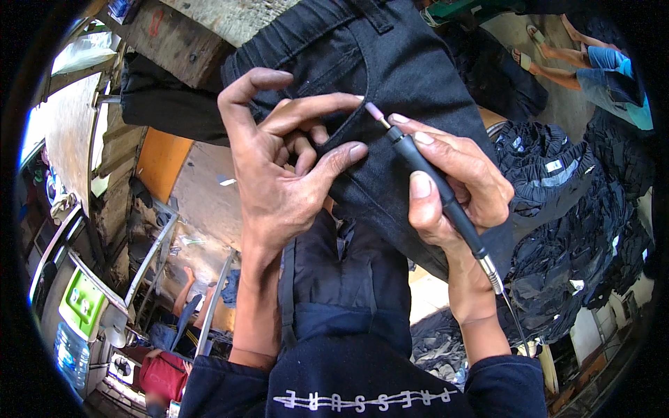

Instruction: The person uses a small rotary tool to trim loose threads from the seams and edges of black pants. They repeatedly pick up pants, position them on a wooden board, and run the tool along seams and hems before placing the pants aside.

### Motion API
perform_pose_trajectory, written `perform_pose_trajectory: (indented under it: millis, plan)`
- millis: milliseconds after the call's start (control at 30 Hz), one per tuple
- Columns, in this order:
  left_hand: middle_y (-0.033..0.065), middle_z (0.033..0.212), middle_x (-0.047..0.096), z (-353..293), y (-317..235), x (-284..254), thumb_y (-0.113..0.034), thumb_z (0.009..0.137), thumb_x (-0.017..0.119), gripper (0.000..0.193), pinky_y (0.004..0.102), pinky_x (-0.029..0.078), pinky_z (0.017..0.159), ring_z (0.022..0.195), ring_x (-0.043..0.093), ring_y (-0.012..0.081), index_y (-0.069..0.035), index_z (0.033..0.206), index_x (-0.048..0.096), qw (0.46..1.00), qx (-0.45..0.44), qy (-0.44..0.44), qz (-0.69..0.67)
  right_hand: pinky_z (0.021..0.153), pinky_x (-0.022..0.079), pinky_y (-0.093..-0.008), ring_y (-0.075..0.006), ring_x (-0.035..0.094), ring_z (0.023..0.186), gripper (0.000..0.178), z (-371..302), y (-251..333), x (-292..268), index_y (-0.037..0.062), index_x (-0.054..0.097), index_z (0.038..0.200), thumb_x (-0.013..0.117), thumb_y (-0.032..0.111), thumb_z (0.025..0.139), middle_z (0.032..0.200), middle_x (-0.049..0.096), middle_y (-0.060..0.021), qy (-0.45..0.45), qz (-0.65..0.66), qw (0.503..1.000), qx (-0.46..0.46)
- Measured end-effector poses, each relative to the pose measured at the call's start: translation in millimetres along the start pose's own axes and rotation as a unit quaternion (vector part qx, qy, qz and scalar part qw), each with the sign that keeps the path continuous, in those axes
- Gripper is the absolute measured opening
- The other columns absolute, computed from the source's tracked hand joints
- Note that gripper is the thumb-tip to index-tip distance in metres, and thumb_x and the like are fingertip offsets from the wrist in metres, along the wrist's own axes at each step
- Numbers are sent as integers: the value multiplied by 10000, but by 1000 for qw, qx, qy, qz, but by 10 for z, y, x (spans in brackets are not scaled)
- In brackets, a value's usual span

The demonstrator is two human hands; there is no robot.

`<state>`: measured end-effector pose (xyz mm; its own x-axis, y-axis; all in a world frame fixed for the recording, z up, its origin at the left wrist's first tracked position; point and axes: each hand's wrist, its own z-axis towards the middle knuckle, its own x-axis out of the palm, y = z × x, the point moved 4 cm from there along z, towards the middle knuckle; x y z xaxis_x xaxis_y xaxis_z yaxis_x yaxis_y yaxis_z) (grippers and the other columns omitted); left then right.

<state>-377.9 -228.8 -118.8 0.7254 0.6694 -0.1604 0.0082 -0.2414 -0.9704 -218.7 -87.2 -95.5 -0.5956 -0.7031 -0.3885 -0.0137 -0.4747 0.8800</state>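
Observation:
Black trousers [411, 76] with an elastic waistband lie spread in front of me, their curved pocket edge facing my left hand. My left hand [282, 153] grips the cloth at that edge; its index finger reaches along to the pocket seam, the thumb presses below, and other fingers curl at the opening. In my right hand [460, 181] is a slim black rotary grinding pen [446, 198], held like a pencil. Its small pinkish stone tip [374, 110] is at the pocket edge, close to my left index fingertip. A thin cable trails from the pen's metal end.
A heap of dark garments [550, 209] fills the right side. Worn wooden boards [174, 42] stand at the upper left. Another person's legs [557, 59] show at the upper right, and a person in red [162, 373] is at the lower left, near a water bottle [72, 355].

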Motion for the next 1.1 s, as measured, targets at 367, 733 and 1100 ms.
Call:
perform_pose_trajectory:
  millis: [367,733,1100]
  plan:
    - [40,1332,725,17,11,-1,10,791,974,781,141,377,587,758,526,26,-62,1406,499,1000,-22,14,-17,972,658,-419,-360,810,1095,288,11,-44,17,-67,690,1248,696,67,993,1155,787,-314,-27,-1,1000,3]
    - [-52,1174,628,16,-53,5,31,778,977,786,173,296,572,662,392,-1,-60,1482,640,997,19,36,64,825,684,-380,-308,842,910,272,38,-28,3,-42,784,1123,792,51,867,1021,833,-227,-88,-28,995,29]
    - [-60,1383,485,15,-49,15,-10,774,990,704,183,336,578,729,435,8,-64,1428,737,998,33,20,57,821,677,-363,-293,838,880,258,62,-39,24,-48,780,1090,807,29,845,1009,835,-211,-100,-29,993,48]
